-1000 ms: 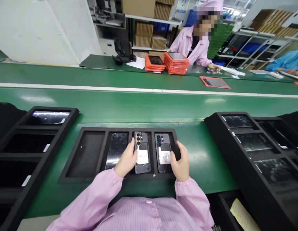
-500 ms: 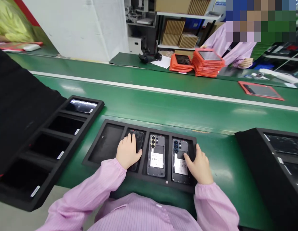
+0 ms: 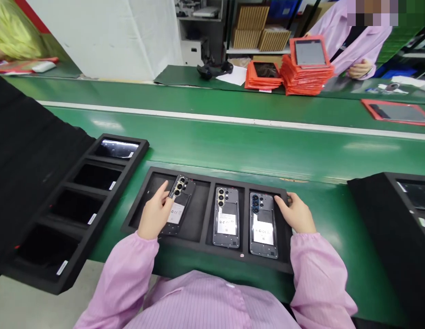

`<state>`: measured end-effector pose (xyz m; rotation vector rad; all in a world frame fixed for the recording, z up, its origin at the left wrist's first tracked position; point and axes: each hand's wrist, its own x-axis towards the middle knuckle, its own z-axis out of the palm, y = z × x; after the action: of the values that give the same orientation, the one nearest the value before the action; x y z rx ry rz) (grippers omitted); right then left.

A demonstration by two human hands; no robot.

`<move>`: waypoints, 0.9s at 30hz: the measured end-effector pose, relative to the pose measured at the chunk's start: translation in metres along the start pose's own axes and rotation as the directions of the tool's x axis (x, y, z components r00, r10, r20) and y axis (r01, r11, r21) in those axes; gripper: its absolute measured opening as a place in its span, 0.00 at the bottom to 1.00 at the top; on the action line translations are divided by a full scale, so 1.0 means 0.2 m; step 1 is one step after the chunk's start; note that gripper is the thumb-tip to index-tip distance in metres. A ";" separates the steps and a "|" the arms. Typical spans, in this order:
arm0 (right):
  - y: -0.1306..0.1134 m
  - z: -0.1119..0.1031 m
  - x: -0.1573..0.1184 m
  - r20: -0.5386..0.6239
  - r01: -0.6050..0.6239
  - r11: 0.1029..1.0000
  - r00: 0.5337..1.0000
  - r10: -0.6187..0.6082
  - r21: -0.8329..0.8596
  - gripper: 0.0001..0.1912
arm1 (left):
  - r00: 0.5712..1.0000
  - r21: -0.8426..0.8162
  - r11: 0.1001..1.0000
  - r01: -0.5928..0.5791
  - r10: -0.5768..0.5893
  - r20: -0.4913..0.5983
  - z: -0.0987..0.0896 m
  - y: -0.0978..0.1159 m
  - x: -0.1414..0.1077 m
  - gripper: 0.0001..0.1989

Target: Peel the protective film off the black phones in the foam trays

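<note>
A black foam tray [image 3: 199, 249] with compartments lies in front of me. My left hand [image 3: 155, 212] grips the left phone [image 3: 181, 201] by its edge; that phone is tilted, back side up, over the divider of the two left compartments. The middle phone [image 3: 226, 217] lies back up in its compartment, with a white label and pale-ringed cameras. In the rightmost compartment rests the right phone [image 3: 262, 224], with blue-ringed cameras. My right hand [image 3: 294, 211] holds the tray's right edge, thumb inside and fingers outside.
Another foam tray [image 3: 113, 208] with dark screens stands at the left, beside black cloth [image 3: 37, 151]. A black foam stack [image 3: 380, 219] is at the right. Beyond the green belt are orange pouches [image 3: 306, 75] and a person in a pink sleeve [image 3: 373, 41].
The left phone has come out of its compartment, moved left and now shows its back. My left hand moved left with it. My right hand shifted from the right phone to the tray's edge.
</note>
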<state>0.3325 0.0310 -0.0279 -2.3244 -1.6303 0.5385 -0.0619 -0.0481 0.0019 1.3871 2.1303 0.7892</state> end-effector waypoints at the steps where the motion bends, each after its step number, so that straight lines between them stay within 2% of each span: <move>1: 0.00 0.00 0.00 0.004 0.011 1.000 1.000 -0.011 0.004 0.30 | 0.999 -0.119 0.992 0.030 -0.027 0.021 0.02 -0.04 0.01 0.29; 2: 0.01 0.00 0.00 0.007 0.023 1.000 1.000 -0.023 0.010 0.29 | 0.998 -0.199 0.979 0.050 -0.042 0.043 0.04 -0.06 0.02 0.29; 4: 0.03 0.01 0.01 0.010 0.046 0.998 0.999 -0.046 0.031 0.29 | 0.996 -0.221 0.974 0.046 -0.028 0.087 0.10 -0.09 0.00 0.28; 6: 0.05 0.02 0.02 0.000 0.082 0.995 0.997 -0.082 0.051 0.28 | 0.985 -0.116 0.993 -0.024 0.043 0.168 0.12 -0.07 -0.03 0.27; 8: 0.08 0.04 0.03 -0.040 0.139 0.987 0.990 -0.136 0.086 0.27 | 0.956 0.025 0.989 -0.148 0.137 0.261 0.10 -0.03 -0.05 0.26; 10: 0.10 0.05 0.04 -0.099 0.188 0.969 0.980 -0.174 0.162 0.25 | 0.936 0.141 0.952 -0.272 0.228 0.266 0.05 0.04 -0.02 0.24; 12: 0.11 0.06 0.05 -0.131 0.204 0.941 0.976 -0.174 0.268 0.23 | 0.936 0.221 0.915 -0.336 0.300 0.182 0.00 0.10 0.09 0.22; 14: 0.11 0.06 0.04 -0.141 0.222 0.902 0.973 -0.181 0.369 0.21 | 0.941 0.252 0.907 -0.337 0.320 0.106 -0.04 0.13 0.26 0.23; 17: 0.10 0.05 0.02 -0.192 0.299 0.807 0.953 -0.232 0.509 0.21 | 0.947 0.267 0.913 -0.310 0.271 0.172 -0.05 0.12 0.52 0.21; 20: 0.09 0.01 -0.02 -0.270 0.358 0.740 0.932 -0.243 0.570 0.23 | 0.944 0.287 0.909 -0.301 0.241 0.225 -0.04 0.06 0.66 0.20; 23: 0.07 -0.04 -0.04 -0.339 0.399 0.702 0.912 -0.233 0.591 0.26 | 0.940 0.314 0.892 -0.325 0.267 0.214 -0.08 0.04 0.63 0.24; 25: 0.08 -0.06 -0.03 -0.348 0.371 0.696 0.919 -0.184 0.615 0.26 | 0.930 0.343 0.864 -0.368 0.346 0.125 -0.13 0.05 0.55 0.24; 27: 0.09 -0.06 0.01 -0.322 0.297 0.706 0.941 -0.103 0.643 0.27 | 0.899 0.372 0.831 -0.413 0.437 0.022 -0.16 0.07 0.46 0.21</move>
<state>0.3524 0.0272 -0.0253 -1.5616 -1.2426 0.6178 -0.1087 0.0353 0.0276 2.1160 2.1166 0.6079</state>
